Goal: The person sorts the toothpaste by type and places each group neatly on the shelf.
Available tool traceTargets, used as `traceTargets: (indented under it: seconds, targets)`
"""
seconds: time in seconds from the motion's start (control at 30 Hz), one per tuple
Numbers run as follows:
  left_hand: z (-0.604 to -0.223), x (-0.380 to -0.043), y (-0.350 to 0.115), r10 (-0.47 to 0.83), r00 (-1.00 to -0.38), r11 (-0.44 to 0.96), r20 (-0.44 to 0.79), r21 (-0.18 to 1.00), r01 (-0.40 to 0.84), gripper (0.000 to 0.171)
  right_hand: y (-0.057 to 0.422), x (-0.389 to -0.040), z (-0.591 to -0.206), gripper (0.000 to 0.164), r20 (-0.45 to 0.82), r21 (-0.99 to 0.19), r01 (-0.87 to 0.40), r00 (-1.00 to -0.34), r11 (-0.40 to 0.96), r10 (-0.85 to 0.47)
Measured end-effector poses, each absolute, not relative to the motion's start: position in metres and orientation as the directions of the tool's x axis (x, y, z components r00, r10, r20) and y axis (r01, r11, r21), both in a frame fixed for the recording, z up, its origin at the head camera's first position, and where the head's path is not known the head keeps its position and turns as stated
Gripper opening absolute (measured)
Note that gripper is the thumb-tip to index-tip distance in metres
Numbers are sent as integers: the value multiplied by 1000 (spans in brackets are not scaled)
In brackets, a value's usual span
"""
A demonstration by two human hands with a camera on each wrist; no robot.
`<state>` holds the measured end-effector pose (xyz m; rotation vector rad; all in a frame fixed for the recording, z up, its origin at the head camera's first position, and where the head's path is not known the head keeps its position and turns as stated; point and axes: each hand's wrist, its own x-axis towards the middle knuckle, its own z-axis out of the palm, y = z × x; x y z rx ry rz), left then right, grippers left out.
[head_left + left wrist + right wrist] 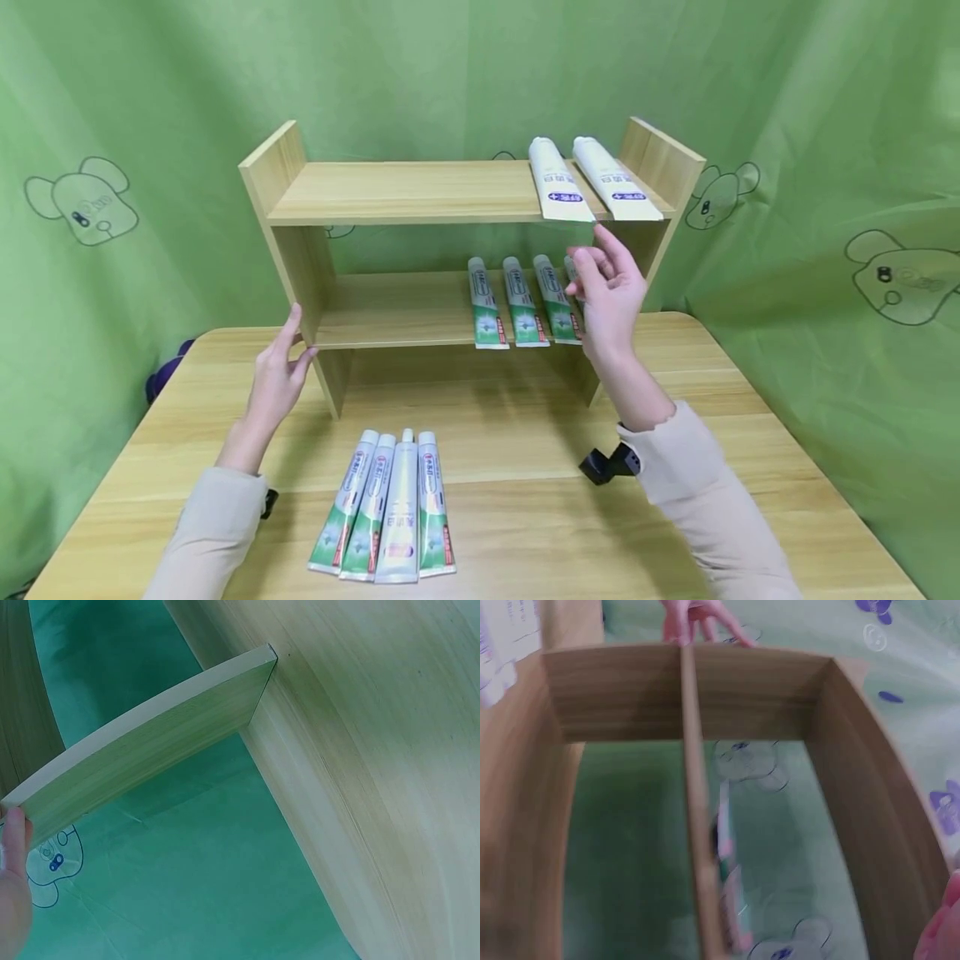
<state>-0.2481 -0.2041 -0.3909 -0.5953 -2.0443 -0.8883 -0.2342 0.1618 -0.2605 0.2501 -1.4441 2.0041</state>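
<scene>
My left hand (273, 379) touches the left side panel of a wooden shelf rack (405, 193), its thumb by the front edge of the middle board (150, 735). My right hand (615, 296) is raised before the rack's right side, fingers loosely bent and holding nothing visible. Its index fingertip is close to the lower corner of a white toothpaste tube (557, 179); contact cannot be told. Another white toothpaste tube (611, 177) lies to the right on the top board. Several green-and-white toothpaste tubes (487, 304) lie on the middle board, the rightmost partly hidden by my right hand.
On the wooden table (517, 517), several more tubes lie side by side in front of the rack: green-and-white toothpaste tubes (348, 504) and one pale toothpaste tube (400, 512). Green curtain (420, 75) with cartoon drawings surrounds the table's back and sides.
</scene>
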Motion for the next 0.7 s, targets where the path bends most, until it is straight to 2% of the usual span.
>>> traceTargets:
  seconds: [0.17, 0.3, 0.53, 0.7]
  targets:
    - [-392, -247, -204, 105, -570, 638, 815, 384, 667, 80, 185, -233, -286, 34, 589, -732, -653, -750, -193, 302]
    - [-393, -248, -204, 106, -569, 632, 815, 387, 672, 82, 207, -232, -304, 37, 625, -728, -668, -739, -154, 252]
    - [-390, -251, -205, 111, -560, 634, 821, 375, 676, 84, 243, -232, -332, 46, 687, -717, -697, -697, 32, 208]
    - [-390, -249, -205, 101, -569, 638, 816, 386, 667, 84, 259, -231, -343, 52, 700, -713, -670, -697, 208, 154]
